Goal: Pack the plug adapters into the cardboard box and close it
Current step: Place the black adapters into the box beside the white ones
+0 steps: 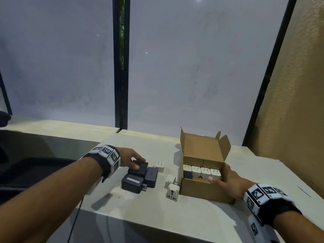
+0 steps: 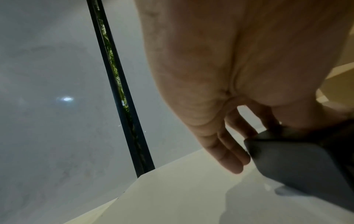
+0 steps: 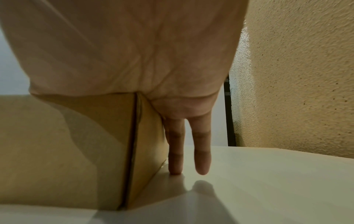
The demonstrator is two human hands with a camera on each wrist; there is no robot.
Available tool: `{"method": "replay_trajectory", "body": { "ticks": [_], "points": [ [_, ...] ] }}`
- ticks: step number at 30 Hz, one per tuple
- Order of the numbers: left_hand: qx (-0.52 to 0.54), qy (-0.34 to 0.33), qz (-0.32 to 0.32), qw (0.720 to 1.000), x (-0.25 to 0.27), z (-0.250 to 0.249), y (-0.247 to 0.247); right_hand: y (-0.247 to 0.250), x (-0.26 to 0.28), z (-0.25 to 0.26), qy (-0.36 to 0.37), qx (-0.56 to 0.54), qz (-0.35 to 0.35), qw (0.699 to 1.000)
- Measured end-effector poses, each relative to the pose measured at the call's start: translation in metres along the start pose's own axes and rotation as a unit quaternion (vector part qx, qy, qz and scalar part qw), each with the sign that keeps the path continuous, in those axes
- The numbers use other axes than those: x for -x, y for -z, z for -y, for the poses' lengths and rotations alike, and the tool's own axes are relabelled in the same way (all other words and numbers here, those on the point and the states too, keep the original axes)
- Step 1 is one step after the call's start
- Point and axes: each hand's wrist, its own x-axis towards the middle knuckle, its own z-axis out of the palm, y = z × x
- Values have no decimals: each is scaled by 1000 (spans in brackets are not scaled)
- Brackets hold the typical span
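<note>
An open cardboard box (image 1: 201, 190) stands on the white table, lid flap up. Inside it a row of several white plug adapters (image 1: 201, 171) stands prongs up, with a black one (image 1: 188, 174) at the left. My right hand (image 1: 220, 176) holds the box's front right corner, thumb over the rim, fingers (image 3: 202, 159) straight down its side wall (image 3: 149, 144). Left of the box lie three black adapters. My left hand (image 1: 138, 163) grips the farthest black adapter (image 1: 141, 167) (image 2: 306, 159) between thumb and fingers. Two others (image 1: 132, 183) (image 1: 151, 177) lie beside it.
Loose white adapters lie between the black group and the box: a small one (image 1: 160, 166) and a universal one (image 1: 172, 192). A frosted window with a black frame (image 1: 121, 85) rises behind the table (image 1: 140, 216). A rough wall (image 1: 294, 102) stands at the right. A dark bag (image 1: 35, 172) lies at the left.
</note>
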Motion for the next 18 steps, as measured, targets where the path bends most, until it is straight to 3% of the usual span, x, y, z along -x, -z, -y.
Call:
{"method": "replay_trajectory", "body": {
  "ticks": [6,9,13,18],
  "points": [
    [-31,-8,-62,998,-1,8,-8,-1,3,4,0,-4,-2,1000],
    [-7,-23,-85,996,-2,14,-10,-1,1,1,-3,-8,0,1000],
    [9,-7,-66,998,-2,18,-15,0,-1,-2,-2,-3,4,1000],
    [71,-9,-131,989,-6,19,-12,1,1,-1,-5,9,6,1000]
  ]
}}
